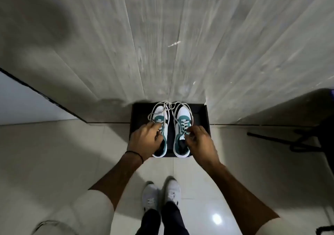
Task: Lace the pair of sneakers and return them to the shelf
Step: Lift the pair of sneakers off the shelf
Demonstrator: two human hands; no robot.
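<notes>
Two white and teal sneakers stand side by side, toes away from me, on a low black shelf (139,113) against the wall. My left hand (144,140) grips the left sneaker (160,113) at its collar. My right hand (200,144) holds the right sneaker (182,115) by its tongue and collar. Loose white laces (169,106) loop over both toes and cross between the shoes. The heels are partly hidden by my hands.
A pale wood-grain wall (162,44) rises right behind the shelf. White glossy floor tiles (54,153) spread around. My own feet in white shoes (160,193) stand just below. A dark chair or stand base (289,140) lies at the right.
</notes>
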